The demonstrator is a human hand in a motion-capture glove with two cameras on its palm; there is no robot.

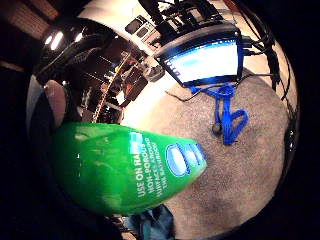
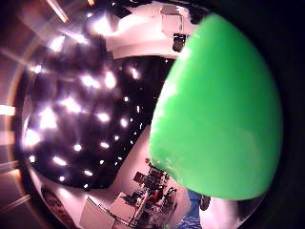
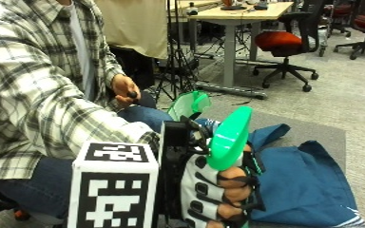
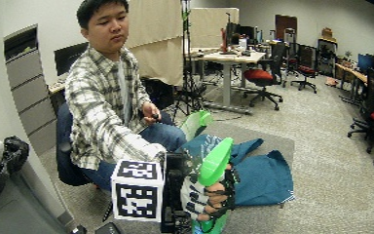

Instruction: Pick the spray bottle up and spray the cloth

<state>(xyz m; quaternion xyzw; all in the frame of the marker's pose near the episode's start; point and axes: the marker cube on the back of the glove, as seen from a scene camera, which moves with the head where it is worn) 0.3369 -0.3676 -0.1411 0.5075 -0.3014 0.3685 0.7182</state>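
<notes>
In the outside view my gloved right hand (image 3: 224, 190) is raised at the near side of the table, its fingers curled round a green spray bottle (image 3: 228, 135). The bottle's green head sticks up above the fingers. A dark blue cloth (image 3: 296, 180) lies crumpled on the grey table (image 3: 321, 130) just right of the hand. The wide outside view shows the same hand (image 4: 206, 195), bottle (image 4: 214, 156) and cloth (image 4: 258, 178). In both palm views the green bottle body (image 1: 120, 170) (image 2: 224, 114) sits close against the palm; white label text shows on it.
A pale green object (image 3: 192, 104) stands beyond my hand near the person's knee. The bare left hand (image 3: 127, 90) holds a small black thing at the lap. A desk (image 3: 239, 12) and office chairs (image 3: 290, 40) stand behind. A blue lanyard (image 1: 227, 117) lies on carpet.
</notes>
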